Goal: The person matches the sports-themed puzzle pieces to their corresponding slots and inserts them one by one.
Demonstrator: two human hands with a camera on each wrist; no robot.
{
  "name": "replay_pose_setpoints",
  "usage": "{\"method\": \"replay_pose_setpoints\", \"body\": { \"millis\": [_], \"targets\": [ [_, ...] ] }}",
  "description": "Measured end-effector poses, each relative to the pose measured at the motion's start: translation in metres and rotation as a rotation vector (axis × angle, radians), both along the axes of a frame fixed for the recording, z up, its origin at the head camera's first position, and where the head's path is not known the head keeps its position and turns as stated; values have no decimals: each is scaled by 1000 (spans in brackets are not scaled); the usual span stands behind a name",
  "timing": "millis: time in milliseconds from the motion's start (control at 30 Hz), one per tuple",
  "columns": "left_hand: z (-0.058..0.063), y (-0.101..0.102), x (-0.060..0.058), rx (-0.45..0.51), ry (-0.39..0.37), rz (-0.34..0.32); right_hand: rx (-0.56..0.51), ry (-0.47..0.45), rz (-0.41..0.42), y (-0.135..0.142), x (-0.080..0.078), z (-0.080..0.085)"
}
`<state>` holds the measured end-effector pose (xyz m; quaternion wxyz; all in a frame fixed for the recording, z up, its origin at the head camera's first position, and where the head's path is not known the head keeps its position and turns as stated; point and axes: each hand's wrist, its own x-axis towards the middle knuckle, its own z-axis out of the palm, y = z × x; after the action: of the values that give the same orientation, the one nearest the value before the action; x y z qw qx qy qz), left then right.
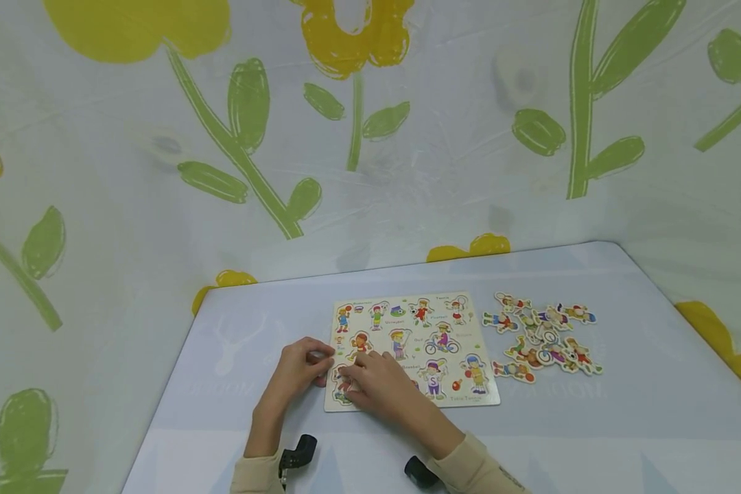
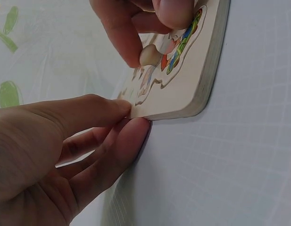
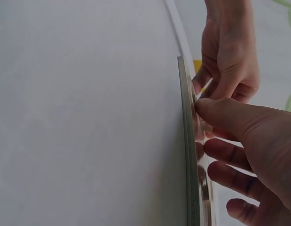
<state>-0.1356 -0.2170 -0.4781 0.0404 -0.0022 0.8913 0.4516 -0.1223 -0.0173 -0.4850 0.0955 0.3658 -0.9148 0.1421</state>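
A wooden puzzle board [image 1: 370, 405] with shaped recesses and printed sports figures lies on the table. My left hand [image 1: 299, 367] pinches its left edge, with the thumb on top and fingers at the side in the left wrist view. Over the board's near left corner, my right hand [image 1: 379, 384] bends its fingers and thumb round a puzzle piece with a small round wooden knob [image 2: 150, 55]. Green, blue and red colouring shows in the recess below it. In the head view the right hand mostly hides this piece.
Several loose puzzle pieces [image 1: 546, 336] lie in a heap on the table [image 1: 630, 412], just right of the board. A flower-patterned cloth [image 1: 407, 206] hangs behind and around the table. Black wrist-camera mounts [image 1: 299, 451] stick out near both sleeves.
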Motion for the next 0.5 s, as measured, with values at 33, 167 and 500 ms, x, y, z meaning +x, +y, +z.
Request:
{"method": "replay_pose_setpoints", "body": {
  "millis": [33,167,500],
  "targets": [
    [0,0,0,-1,-1,1,3,-4,-4,1,1,0],
    [-1,1,1,6,-8,3,29,-54,-24,9,3,4],
    [0,1,0,-1,-12,11,-48,-77,-63,53,0,11]
  ]
}}
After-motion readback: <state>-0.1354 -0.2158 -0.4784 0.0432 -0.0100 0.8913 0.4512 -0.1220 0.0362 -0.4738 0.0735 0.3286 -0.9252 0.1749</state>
